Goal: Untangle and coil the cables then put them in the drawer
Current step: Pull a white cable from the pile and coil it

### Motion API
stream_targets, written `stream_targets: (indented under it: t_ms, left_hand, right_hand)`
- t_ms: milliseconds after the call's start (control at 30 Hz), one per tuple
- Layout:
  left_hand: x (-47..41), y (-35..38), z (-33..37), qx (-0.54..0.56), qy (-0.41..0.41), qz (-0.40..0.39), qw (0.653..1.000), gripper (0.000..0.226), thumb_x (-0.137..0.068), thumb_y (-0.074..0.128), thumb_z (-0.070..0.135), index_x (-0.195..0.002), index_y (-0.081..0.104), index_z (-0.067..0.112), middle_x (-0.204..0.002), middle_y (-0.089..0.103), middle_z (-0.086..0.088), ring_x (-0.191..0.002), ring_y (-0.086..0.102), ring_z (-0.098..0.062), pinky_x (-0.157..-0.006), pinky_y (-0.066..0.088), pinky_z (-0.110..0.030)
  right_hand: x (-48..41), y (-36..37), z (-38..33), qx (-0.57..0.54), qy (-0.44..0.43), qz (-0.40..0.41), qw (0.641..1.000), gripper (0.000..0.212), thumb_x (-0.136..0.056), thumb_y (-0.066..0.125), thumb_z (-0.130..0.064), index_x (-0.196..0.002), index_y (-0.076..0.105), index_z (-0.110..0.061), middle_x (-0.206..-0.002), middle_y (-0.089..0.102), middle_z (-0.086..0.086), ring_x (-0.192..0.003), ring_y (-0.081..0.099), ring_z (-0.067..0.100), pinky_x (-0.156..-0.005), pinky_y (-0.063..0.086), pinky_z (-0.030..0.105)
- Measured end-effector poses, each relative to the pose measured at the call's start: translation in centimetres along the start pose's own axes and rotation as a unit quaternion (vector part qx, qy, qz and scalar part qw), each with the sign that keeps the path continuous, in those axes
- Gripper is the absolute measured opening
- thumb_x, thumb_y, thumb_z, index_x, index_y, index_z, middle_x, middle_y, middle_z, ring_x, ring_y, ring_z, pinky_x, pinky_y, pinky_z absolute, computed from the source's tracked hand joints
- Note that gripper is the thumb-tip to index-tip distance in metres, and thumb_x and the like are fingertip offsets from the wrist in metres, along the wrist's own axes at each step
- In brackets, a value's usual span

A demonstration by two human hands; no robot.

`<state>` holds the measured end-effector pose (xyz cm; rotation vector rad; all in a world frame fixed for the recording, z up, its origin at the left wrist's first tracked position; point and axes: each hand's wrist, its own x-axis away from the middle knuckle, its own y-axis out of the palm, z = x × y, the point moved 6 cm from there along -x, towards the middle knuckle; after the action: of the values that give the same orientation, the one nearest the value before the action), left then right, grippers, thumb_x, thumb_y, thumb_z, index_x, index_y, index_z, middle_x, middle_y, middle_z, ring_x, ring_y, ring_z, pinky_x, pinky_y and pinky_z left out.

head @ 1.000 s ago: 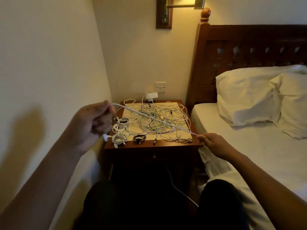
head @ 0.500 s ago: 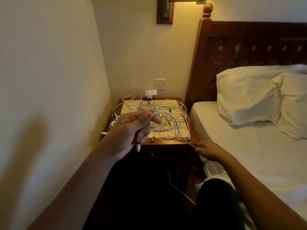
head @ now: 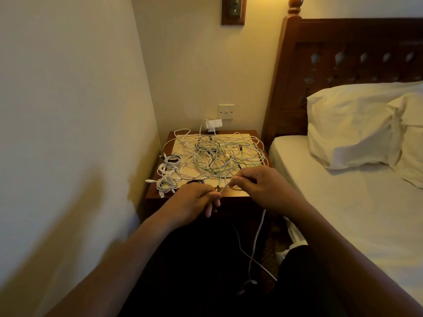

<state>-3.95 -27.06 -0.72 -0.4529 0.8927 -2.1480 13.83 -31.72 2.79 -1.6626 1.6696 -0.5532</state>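
Observation:
A tangle of white, pale green and black cables point(head: 219, 156) covers the top of the wooden nightstand point(head: 240, 194). Small coiled white cables point(head: 168, 179) lie along its left edge. My left hand point(head: 194, 202) grips a white cable point(head: 257, 236) near the nightstand's front edge. My right hand point(head: 261, 186) pinches the same cable just to the right; the short stretch between my hands is taut. The rest of it hangs down from under my right hand toward the dark floor. The drawer front below is in shadow.
A white charger point(head: 212, 124) is plugged in at the wall behind the nightstand, under a switch point(head: 226, 112). The wall is close on the left. A bed point(head: 343, 213) with white pillows point(head: 357, 126) and a dark wooden headboard stands on the right.
My hands have come together in front of the nightstand. The cable, earlier stretched wide between them, is now short between them and its free length dangles to the floor.

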Motion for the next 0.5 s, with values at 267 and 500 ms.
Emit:
stream_targets:
  t_ms: [267,500]
  left_hand:
    - [3.2,0.0,0.9,0.365,0.0,-0.203,0.909,0.024,-0.104,0.053,0.021,-0.11,0.071,0.008,-0.066,0.056,-0.001,-0.058,0.044,-0.011,-0.057,0.035,-0.024]
    - [0.2,-3.6,2.3,0.563,0.081,0.016,0.822,0.033,-0.101,0.049,0.019,-0.125,0.066,0.002,-0.075,0.065,-0.006,-0.051,0.044,-0.009,-0.053,0.038,-0.022]
  right_hand:
    - [-0.6,0.6,1.9,-0.109,-0.002,0.092,0.99,0.014,-0.099,0.063,-0.034,-0.1,0.077,-0.031,-0.078,0.069,-0.016,-0.072,0.061,0.003,-0.066,0.046,0.023]
    - [2.3,8.2,1.5,-0.137,0.061,-0.054,0.987,0.025,-0.108,0.046,-0.035,-0.111,0.07,-0.03,-0.075,0.057,-0.007,-0.065,0.057,0.006,-0.066,0.06,0.034]
